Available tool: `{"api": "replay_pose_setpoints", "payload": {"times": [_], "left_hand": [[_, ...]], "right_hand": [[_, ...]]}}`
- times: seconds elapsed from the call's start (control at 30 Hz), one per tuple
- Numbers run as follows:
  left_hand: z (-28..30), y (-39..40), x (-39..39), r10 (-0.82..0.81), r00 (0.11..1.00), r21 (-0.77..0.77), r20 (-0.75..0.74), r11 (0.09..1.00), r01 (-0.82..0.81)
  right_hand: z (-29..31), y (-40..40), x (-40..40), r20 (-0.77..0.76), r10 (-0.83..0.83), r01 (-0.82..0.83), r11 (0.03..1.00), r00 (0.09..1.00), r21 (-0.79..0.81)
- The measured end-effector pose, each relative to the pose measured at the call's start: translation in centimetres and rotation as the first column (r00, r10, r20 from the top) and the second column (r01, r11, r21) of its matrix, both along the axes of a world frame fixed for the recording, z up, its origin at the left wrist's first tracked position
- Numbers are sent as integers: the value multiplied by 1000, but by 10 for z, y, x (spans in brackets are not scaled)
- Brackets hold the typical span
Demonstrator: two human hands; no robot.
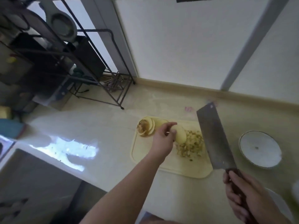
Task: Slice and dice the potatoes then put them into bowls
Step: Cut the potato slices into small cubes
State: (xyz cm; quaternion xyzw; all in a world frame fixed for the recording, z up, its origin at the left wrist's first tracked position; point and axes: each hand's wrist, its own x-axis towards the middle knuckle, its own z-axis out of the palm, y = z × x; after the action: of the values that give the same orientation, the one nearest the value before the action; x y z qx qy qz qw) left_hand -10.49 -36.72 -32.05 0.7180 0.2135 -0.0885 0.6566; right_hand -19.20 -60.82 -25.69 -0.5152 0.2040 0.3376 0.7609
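One pale cutting board (pixel 169 165) lies on beige countertop (pixel 105 126).

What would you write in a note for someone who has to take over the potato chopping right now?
Left hand holds a stack of pale potato slices on the cream plastic cutting board.
Right hand grips the wide steel cleaver, raised above the board's right side.
Done: a pile of diced potato beside the slices; more slices at the far left corner.
Left: dice the remaining slices, then fill the empty white bowl on the right.
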Motion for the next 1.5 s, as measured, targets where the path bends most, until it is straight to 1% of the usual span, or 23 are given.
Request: {"api": "replay_pose_setpoints", "payload": {"times": [0.1,0.17,0.2,0.23,0.27,0.33,0.4,0.43,0.47,0.5,0.6,0.67,0.7,0.77,0.83,0.93,1.0,1.07,1.13,1.27,1.4,1.5], "left_hand": [[-4,-30,15,-8,1000,-119,27,993,11],[-6,-45,20,62,998,-233,1,971,-61],[-6,-49,21,114,993,-319,-20,941,-115],[-4,-50,20,168,985,-426,-46,888,-172],[-1,-50,18,216,973,-533,-79,816,-224],[3,-45,12,296,942,-700,-157,640,-318],[8,-40,5,341,909,-786,-240,481,-388],[10,-37,3,351,898,-811,-265,423,-404],[14,-35,1,355,895,-826,-271,392,-406],[17,-34,0,363,892,-830,-271,380,-407],[26,-36,0,387,883,-822,-265,388,-417],[26,-38,1,412,871,-787,-267,428,-444],[24,-39,1,418,870,-770,-262,453,-450],[25,-42,1,429,867,-733,-255,499,-462],[26,-44,0,449,858,-709,-251,518,-478],[27,-46,-3,461,859,-686,-221,553,-473],[25,-48,-4,460,866,-656,-198,594,-466],[27,-51,-5,450,874,-631,-180,629,-454],[26,-51,-5,433,884,-640,-176,632,-437],[22,-48,-4,407,894,-686,-186,598,-415],[23,-51,-5,408,900,-652,-153,643,-402],[22,-50,-5,404,901,-639,-160,653,-406]], "right_hand": [[7,-25,10,-28,-64,66,995,998,75],[10,-37,14,-31,-79,82,991,996,104],[11,-41,16,-28,-84,87,991,996,102],[11,-44,16,-25,-84,86,990,996,114],[10,-46,15,-30,-79,82,988,996,127],[6,-46,13,-52,-20,26,991,998,129],[2,-46,9,-64,57,-49,991,996,121],[0,-47,6,-63,94,-87,991,994,98],[-1,-49,4,-57,133,-128,989,990,77],[1,-51,2,-51,167,-164,985,985,53],[-1,-62,-2,-14,265,-266,964,964,-23],[0,-66,-4,-13,340,-340,938,940,-65],[0,-67,-6,-30,347,-349,934,937,-76],[-3,-69,-10,-66,363,-367,927,930,-73],[-6,-70,-12,-103,374,-381,923,922,-59],[-10,-69,-13,-85,414,-418,908,906,-38],[-10,-67,-13,-79,439,-441,898,895,-7],[-15,-66,-13,-89,427,-427,904,900,21],[-14,-64,-10,-87,430,-426,903,899,58],[-15,-62,-5,-106,397,-386,916,912,111],[-15,-62,-4,-81,421,-411,904,903,122],[-17,-62,-4,-76,435,-426,897,897,117]]}}
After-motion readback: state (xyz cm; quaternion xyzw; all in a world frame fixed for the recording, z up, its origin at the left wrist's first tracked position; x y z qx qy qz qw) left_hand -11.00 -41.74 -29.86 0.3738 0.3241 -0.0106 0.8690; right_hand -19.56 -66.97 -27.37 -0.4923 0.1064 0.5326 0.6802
